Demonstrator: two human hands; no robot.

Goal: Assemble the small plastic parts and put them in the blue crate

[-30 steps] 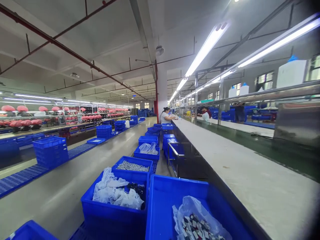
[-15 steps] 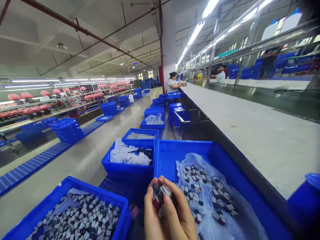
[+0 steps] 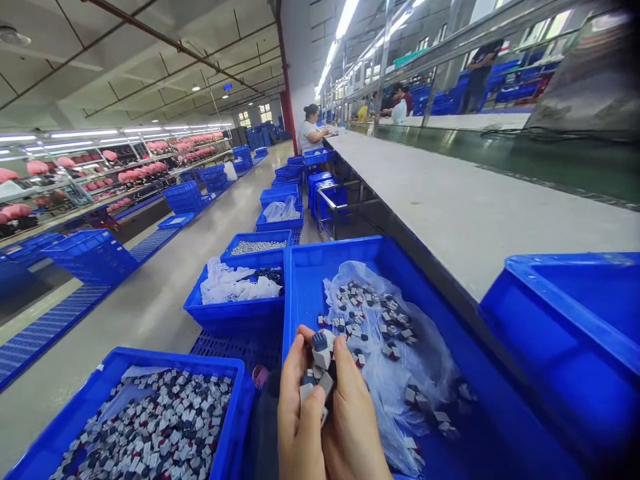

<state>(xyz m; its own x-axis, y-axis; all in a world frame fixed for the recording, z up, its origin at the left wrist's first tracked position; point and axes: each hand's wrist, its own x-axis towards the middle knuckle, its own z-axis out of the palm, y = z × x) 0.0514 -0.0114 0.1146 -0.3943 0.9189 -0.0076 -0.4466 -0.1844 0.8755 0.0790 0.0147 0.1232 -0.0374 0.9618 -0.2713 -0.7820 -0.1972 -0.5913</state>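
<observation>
My left hand (image 3: 297, 407) and my right hand (image 3: 355, 420) are cupped together, fingers curled round several small block-shaped parts (image 3: 321, 355). These parts are light grey and dark blue; their exact kind I cannot make out. One stands up between the fingertips with its dark ridged end on top. Just beyond and right of my hands is a large blue bin (image 3: 306, 263). Inside it a clear plastic bag (image 3: 400, 387) lies spread open, with more such parts (image 3: 395, 320) scattered on it, some with red bits.
At lower left, another blue bin (image 3: 240, 367) holds a heap of similar parts (image 3: 165, 427). Ahead stands a blue bin with white plastic (image 3: 233, 287). A long white workbench (image 3: 400, 180) runs along the right, with a blue container (image 3: 565, 333) by its edge. A person (image 3: 311, 130) sits farther along it.
The view has swung right and down, bringing the right-hand blue container further into sight. My hands stay cupped together, but the parts in them have shifted and show more.
</observation>
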